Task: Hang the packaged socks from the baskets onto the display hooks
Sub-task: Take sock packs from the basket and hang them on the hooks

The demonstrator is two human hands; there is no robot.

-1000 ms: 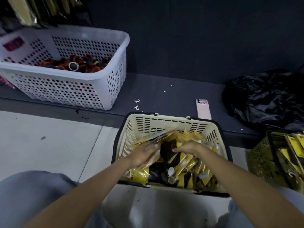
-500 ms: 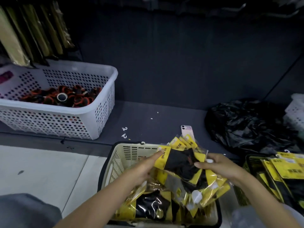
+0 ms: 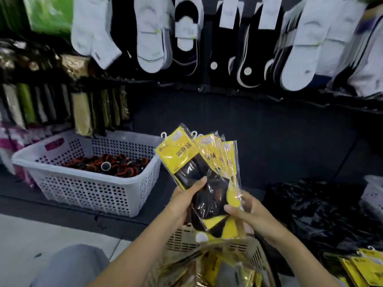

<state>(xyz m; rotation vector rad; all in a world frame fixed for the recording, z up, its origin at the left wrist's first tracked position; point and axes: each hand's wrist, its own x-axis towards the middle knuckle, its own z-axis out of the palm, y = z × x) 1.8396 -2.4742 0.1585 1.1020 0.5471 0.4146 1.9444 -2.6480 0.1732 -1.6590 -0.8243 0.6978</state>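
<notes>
I hold a fanned bunch of yellow-and-black packaged socks (image 3: pixel 199 162) upright in front of me, white hanger hooks at their tops. My left hand (image 3: pixel 184 200) grips the bunch from the left, thumb across the black part. My right hand (image 3: pixel 243 210) pinches the lower right edge of the packs. Below them sits the cream basket (image 3: pixel 182 238) with more shiny yellow packs. Above, rows of white and black socks (image 3: pixel 153 38) hang from the display wall.
A white perforated basket (image 3: pixel 91 187) with black-and-orange items stands on the dark ledge at left. A black plastic bag (image 3: pixel 323 212) lies at right. Another basket of yellow packs (image 3: pixel 356 268) sits at bottom right. Hanging packs (image 3: pixel 83 114) line the left wall.
Both hands lifted a bunch of sock packs out of the cream basket and raised it upright. My view tilted up, bringing the hanging socks on the wall into sight.
</notes>
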